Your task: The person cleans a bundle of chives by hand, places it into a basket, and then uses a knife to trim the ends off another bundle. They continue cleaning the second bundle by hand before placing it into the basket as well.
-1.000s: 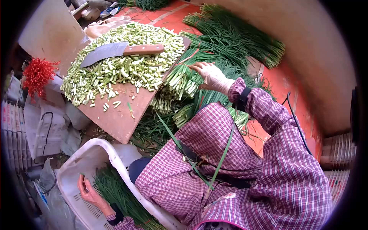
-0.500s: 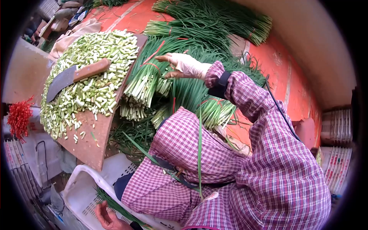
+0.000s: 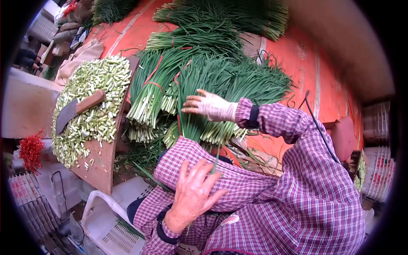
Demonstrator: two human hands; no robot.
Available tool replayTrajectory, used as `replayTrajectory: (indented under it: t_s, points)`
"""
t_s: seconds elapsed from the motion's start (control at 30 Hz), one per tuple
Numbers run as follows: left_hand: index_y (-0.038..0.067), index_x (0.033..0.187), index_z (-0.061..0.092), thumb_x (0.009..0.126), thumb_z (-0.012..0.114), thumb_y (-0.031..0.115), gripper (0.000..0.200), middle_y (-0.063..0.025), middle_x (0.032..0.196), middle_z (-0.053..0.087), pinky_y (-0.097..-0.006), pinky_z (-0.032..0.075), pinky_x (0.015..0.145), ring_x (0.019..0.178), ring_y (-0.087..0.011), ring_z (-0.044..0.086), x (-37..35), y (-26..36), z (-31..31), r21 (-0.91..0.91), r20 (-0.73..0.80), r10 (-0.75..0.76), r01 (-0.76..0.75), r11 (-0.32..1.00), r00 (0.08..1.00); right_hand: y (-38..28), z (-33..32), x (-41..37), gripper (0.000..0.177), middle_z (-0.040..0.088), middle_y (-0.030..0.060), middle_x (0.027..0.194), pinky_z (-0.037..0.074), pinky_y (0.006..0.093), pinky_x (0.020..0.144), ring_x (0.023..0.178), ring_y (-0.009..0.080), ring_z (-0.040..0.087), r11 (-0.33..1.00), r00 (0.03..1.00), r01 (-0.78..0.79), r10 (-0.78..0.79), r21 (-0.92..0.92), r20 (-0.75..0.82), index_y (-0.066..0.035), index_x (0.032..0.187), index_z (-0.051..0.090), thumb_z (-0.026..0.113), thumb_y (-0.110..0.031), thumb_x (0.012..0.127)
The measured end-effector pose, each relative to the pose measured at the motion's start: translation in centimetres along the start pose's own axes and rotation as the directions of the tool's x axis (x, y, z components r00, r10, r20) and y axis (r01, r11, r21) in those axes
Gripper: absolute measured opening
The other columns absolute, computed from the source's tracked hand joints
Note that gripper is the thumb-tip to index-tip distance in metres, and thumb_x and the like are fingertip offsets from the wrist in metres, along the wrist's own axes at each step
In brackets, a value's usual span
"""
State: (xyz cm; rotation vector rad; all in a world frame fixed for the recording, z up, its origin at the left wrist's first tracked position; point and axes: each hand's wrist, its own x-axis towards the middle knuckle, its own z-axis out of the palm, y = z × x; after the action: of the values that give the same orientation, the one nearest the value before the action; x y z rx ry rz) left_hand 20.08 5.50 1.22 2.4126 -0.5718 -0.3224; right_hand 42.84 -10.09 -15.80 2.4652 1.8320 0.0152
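My left hand (image 3: pixel 193 193) is bare, back up, with fingers spread over my checked lap; a loose green leaf (image 3: pixel 217 156) passes by its fingertips. My right hand (image 3: pixel 210 106), wrapped in white with bare fingertips, lies stretched over the leaves of a chive bunch (image 3: pixel 238 83), palm down. Just left of it is another bunch of chives (image 3: pixel 146 100), tied with a red band, its pale stem ends toward me. More pale stems (image 3: pixel 219 132) show below my right wrist.
On the left, a tilted wooden board (image 3: pixel 102 163) bears a heap of cut stem ends (image 3: pixel 104 74) and a wooden-handled knife (image 3: pixel 78 110). Below stands a white plastic crate (image 3: pixel 91 210). Red ties (image 3: pixel 30 154) hang at far left. Further chive bunches (image 3: pixel 191 36) lie behind on an orange sheet (image 3: pixel 304 63).
My left hand has risen from the crate to above my lap. My right hand has moved off the tied bunch and down onto the neighbouring leaves. The view has shifted slightly.
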Motion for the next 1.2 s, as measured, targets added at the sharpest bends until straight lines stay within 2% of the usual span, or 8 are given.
replayTrajectory:
  t_s: [0.17, 0.23, 0.3, 0.5, 0.7, 0.9, 1.03, 1.2]
  points:
    - [0.007, 0.107, 0.068, 0.076, 0.077, 0.026, 0.038, -0.0089, 0.109, 0.066, -0.0475, 0.036, 0.105, 0.112, -0.0264, 0.059, -1.6, 1.7, 0.1, -0.277, -0.104, -0.016, -0.013, 0.961, 0.994, -2.4, 6.4, 5.9, 0.082, 0.051, 0.0074, 0.13, 0.028, 0.057, 0.107, 0.127, 0.0276, 0.046, 0.914, 0.912, 0.403, -0.405, 0.046, 0.057, -0.022, 0.141, 0.038, 0.075, -0.036, 0.069]
    - [0.004, 0.106, 0.067, 0.077, 0.076, 0.02, 0.034, -0.0095, 0.104, 0.067, -0.0465, 0.042, 0.098, 0.105, -0.0287, 0.062, -2.8, 2.0, 0.5, -0.37, -0.268, -0.155, 0.047, 0.928, 0.951, -2.5, 1.2, 7.2, 0.085, 0.057, 0.0072, 0.117, 0.038, 0.0499, 0.1, 0.112, 0.027, 0.056, 0.917, 0.822, 0.39, -0.388, 0.085, 0.416, -0.02, 0.138, 0.041, 0.08, -0.036, 0.064]
    - [0.004, 0.101, 0.069, 0.075, 0.076, 0.014, 0.029, -0.0098, 0.099, 0.069, -0.043, 0.045, 0.095, 0.099, -0.0286, 0.064, -3.4, 2.7, 0.7, -0.389, -0.331, -0.221, 0.081, 0.918, 0.917, -2.0, 1.9, 7.1, 0.083, 0.06, 0.0077, 0.107, 0.044, 0.0428, 0.091, 0.102, 0.0267, 0.06, 0.91, 0.831, 0.406, -0.405, 0.083, 0.381, -0.017, 0.129, 0.049, 0.084, -0.035, 0.057]
    - [0.002, 0.098, 0.069, 0.075, 0.074, 0.004, 0.024, -0.0124, 0.094, 0.07, -0.0331, 0.052, 0.081, 0.09, -0.0248, 0.068, -6.3, 3.7, 0.0, -0.529, -0.385, -0.438, 0.194, 0.826, 0.812, -1.6, -1.6, 1.7, 0.034, 0.06, 0.0105, 0.088, 0.051, 0.0406, 0.07, 0.085, 0.0289, 0.062, 0.97, 0.976, 0.208, -0.215, 0.124, 0.041, -0.009, 0.099, 0.062, 0.068, -0.022, 0.068]
    - [-0.001, 0.096, 0.069, 0.076, 0.068, 0.0, 0.02, -0.0127, 0.089, 0.07, -0.03, 0.052, 0.077, 0.083, -0.0215, 0.068, -7.8, 3.4, -1.1, -0.535, -0.452, -0.463, 0.183, 0.824, 0.762, 2.9, -12.5, -5.1, 0.042, 0.057, 0.0088, 0.09, 0.049, 0.0389, 0.075, 0.088, 0.0268, 0.059, 0.988, 0.982, -0.149, 0.152, 0.04, -0.114, -0.013, 0.107, 0.061, 0.067, -0.017, 0.066]
    - [-0.003, 0.099, 0.069, 0.084, 0.063, 0.001, 0.017, -0.0105, 0.09, 0.068, -0.0274, 0.049, 0.078, 0.085, -0.0164, 0.064, -7.7, 3.4, -2.9, -0.563, -0.634, -0.517, 0.115, 0.818, 0.575, 3.3, -23.5, -10.5, 0.071, 0.055, 0.0087, 0.096, 0.049, 0.0403, 0.078, 0.094, 0.0291, 0.056, 0.914, 0.796, -0.399, 0.384, 0.073, -0.467, -0.015, 0.119, 0.056, 0.081, -0.017, 0.052]
    - [-0.006, 0.129, 0.052, 0.087, 0.066, 0.014, 0.049, -0.0171, 0.118, 0.062, -0.0342, 0.042, 0.099, 0.11, -0.0223, 0.058, -5.5, 4.7, -5.9, -0.531, -0.78, -0.476, -0.027, 0.847, 0.406, 0.4, -27.7, -8.7, 0.073, 0.055, 0.0098, 0.095, 0.049, 0.0411, 0.076, 0.09, 0.0304, 0.057, 0.909, 0.583, -0.348, 0.403, 0.231, -0.705, -0.013, 0.119, 0.056, 0.084, -0.018, 0.051]
    - [-0.007, 0.146, 0.023, 0.074, 0.08, 0.04, 0.103, -0.0251, 0.145, 0.034, -0.0398, 0.019, 0.113, 0.138, -0.0322, 0.027, -3.0, 7.4, -11.6, -0.412, -0.865, -0.291, -0.249, 0.876, 0.409, -6.4, -30.5, -1.8, 0.075, 0.057, 0.0129, 0.106, 0.047, 0.0381, 0.089, 0.101, 0.0301, 0.057, 0.782, 0.458, 0.149, 0.488, 0.605, -0.743, -0.009, 0.122, 0.053, 0.085, -0.018, 0.055]
